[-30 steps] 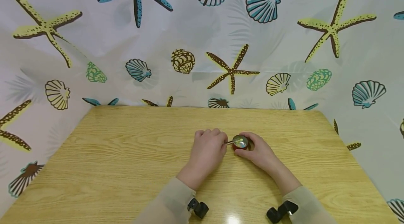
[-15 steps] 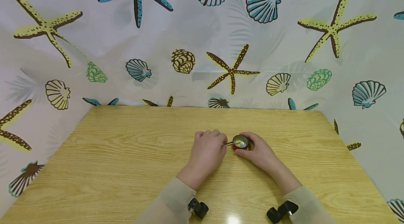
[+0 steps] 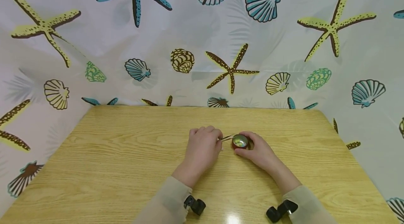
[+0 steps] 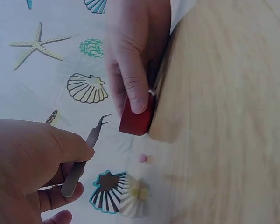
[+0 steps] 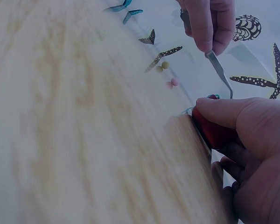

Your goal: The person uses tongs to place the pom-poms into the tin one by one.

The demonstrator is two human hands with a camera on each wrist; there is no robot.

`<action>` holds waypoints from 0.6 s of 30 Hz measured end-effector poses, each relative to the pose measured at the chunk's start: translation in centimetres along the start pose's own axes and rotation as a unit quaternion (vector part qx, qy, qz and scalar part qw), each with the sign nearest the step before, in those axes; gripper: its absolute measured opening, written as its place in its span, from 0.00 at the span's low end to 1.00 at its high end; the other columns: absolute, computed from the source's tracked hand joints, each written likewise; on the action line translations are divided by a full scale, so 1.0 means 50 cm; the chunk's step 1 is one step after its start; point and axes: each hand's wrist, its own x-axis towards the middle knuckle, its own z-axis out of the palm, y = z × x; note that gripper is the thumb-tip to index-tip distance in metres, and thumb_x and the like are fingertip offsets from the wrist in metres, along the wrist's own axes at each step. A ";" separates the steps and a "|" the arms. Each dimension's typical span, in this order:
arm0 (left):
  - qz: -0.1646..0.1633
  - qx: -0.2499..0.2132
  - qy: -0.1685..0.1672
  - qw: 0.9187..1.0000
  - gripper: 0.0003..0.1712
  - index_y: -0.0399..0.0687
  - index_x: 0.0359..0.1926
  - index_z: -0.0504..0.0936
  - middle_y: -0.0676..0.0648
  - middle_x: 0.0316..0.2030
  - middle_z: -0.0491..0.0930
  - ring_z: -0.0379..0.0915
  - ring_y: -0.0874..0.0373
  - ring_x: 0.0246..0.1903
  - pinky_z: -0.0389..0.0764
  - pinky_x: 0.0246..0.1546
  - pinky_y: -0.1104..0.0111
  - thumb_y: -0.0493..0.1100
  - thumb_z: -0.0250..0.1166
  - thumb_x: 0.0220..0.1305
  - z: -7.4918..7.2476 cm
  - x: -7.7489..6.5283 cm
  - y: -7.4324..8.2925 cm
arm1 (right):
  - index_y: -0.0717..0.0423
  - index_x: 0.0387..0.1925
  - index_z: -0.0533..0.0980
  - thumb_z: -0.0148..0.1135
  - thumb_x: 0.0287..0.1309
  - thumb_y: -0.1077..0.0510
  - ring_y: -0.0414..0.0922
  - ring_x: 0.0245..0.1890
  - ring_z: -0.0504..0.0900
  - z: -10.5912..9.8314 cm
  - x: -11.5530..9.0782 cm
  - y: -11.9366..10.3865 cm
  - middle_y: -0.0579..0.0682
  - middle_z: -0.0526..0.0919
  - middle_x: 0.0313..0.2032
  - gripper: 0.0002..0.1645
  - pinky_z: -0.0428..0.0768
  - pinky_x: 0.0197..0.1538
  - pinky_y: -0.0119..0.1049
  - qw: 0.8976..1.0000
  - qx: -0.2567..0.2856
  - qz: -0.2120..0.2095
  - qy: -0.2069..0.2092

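My left hand (image 3: 203, 148) pinches a pair of metal tweezers (image 4: 81, 161) with bent tips. In the left wrist view the tweezer tips stand slightly apart, with nothing seen between them, close to a small red cup. My right hand (image 3: 258, 150) holds this cup (image 4: 137, 116) on the table by its sides, thumb and fingers around it. Seen from the head, the shiny inside of the cup (image 3: 240, 141) shows small yellowish and bluish spots, too small to tell apart. A pink bead (image 5: 174, 81) and a yellow bead (image 5: 165, 65) lie on the table near the left hand.
Both hands work over a light wooden table (image 3: 126, 168). A white cloth (image 3: 170, 31) printed with shells and starfish hangs behind it and along the sides. Each sleeve carries a black wrist camera, left camera (image 3: 194, 205) and right camera (image 3: 282, 211).
My left hand has moved left and slightly away from me, drawing the tweezer tips from over the cup to its left rim. The right hand and the cup have stayed nearly still.
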 end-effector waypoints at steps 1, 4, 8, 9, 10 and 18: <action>-0.003 0.000 0.004 1.000 0.03 0.56 0.46 0.91 0.55 0.42 0.87 0.82 0.53 0.43 0.74 0.60 0.47 0.45 0.76 0.75 -0.004 -0.001 -0.003 | 0.59 0.74 0.75 0.79 0.69 0.53 0.60 0.73 0.75 0.000 0.000 0.000 0.60 0.80 0.70 0.38 0.67 0.77 0.62 1.000 -0.001 0.000 0.000; -0.012 0.006 0.012 1.000 0.03 0.56 0.46 0.91 0.55 0.42 0.86 0.82 0.53 0.43 0.74 0.61 0.47 0.45 0.76 0.74 -0.019 -0.005 -0.015 | 0.59 0.74 0.75 0.79 0.69 0.53 0.61 0.73 0.75 0.001 0.003 0.000 0.61 0.80 0.70 0.38 0.67 0.77 0.62 1.000 0.000 -0.001 0.000; -0.021 0.010 0.017 1.000 0.03 0.56 0.45 0.92 0.54 0.41 0.86 0.82 0.52 0.42 0.74 0.61 0.46 0.44 0.77 0.73 -0.037 -0.012 -0.033 | 0.59 0.75 0.75 0.80 0.69 0.52 0.61 0.74 0.74 0.000 0.005 0.001 0.61 0.79 0.70 0.39 0.66 0.78 0.62 1.000 -0.002 0.002 0.002; -0.022 0.010 0.018 1.000 0.03 0.55 0.45 0.92 0.54 0.40 0.86 0.82 0.52 0.42 0.74 0.61 0.46 0.44 0.77 0.73 -0.040 -0.015 -0.038 | 0.58 0.75 0.75 0.80 0.69 0.52 0.61 0.74 0.74 0.000 0.004 0.002 0.61 0.79 0.70 0.39 0.66 0.78 0.62 1.000 -0.003 0.003 0.001; -0.024 0.010 0.019 0.999 0.03 0.55 0.45 0.92 0.54 0.40 0.86 0.83 0.51 0.42 0.75 0.61 0.45 0.43 0.77 0.73 -0.043 -0.017 -0.043 | 0.58 0.75 0.75 0.80 0.69 0.52 0.61 0.74 0.74 0.000 0.004 0.002 0.61 0.79 0.70 0.39 0.66 0.78 0.62 1.000 -0.003 0.003 0.000; -0.034 0.008 0.019 0.999 0.03 0.54 0.43 0.92 0.54 0.37 0.86 0.82 0.51 0.39 0.75 0.61 0.43 0.42 0.78 0.71 -0.047 -0.047 -0.082 | 0.58 0.75 0.74 0.79 0.69 0.52 0.61 0.75 0.73 0.001 0.000 0.005 0.60 0.79 0.71 0.39 0.66 0.78 0.62 1.000 0.001 0.004 -0.003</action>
